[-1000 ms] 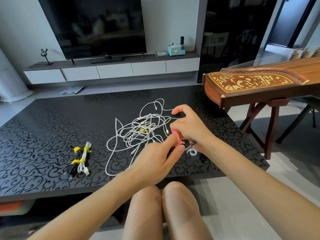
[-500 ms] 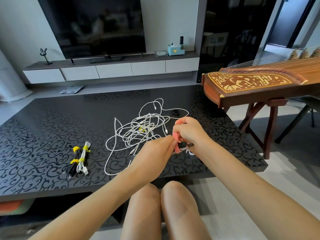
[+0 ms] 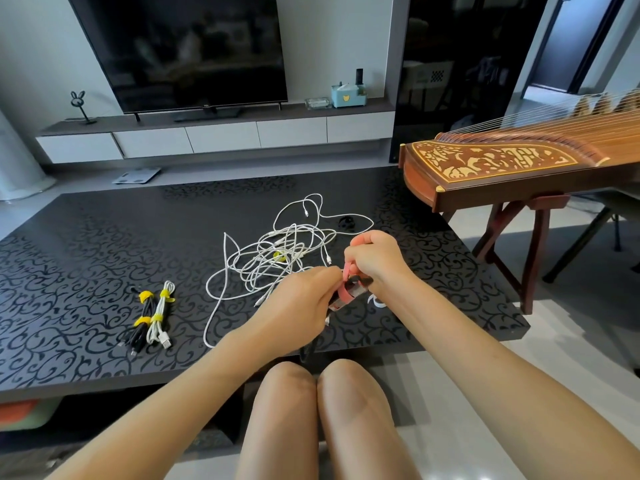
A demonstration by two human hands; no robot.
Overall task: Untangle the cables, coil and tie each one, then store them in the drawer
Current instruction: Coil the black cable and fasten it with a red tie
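Left hand: I see my left hand (image 3: 298, 303) with its fingers curled round the near end of one dark coiled cable (image 3: 358, 284), gripping it just above the table.
Right hand: my right hand (image 3: 379, 259) has bent fingers pinching one pink strap (image 3: 343, 295); its fingertips touch those of the left hand.
Pink strap: a flat, soft-looking band looped round the dark coil between my two hands, with one end rising into the right hand's pinch.
White tangle (image 3: 277, 261): one loose heap of thin, smooth white cord just beyond the left hand. I cannot count the separate cables in it. Several small plugs show at the loose ends.
Yellow tie (image 3: 280, 256): one, lying in the middle of the tangle.
Tied bundles: two, well to the left of the left hand and lying side by side. One is a black bundle (image 3: 142, 322), the other a white bundle (image 3: 159, 317). Each is long and narrow with two yellow ties round it.
Black loop (image 3: 346, 221): one small dark ring on the table beyond the right hand.
Table (image 3: 86, 271): one, glossy black with a scrolling vine pattern.
Zither (image 3: 502, 164): one, made of varnished wood with pale inlay and many strings, standing to the right of the right hand.
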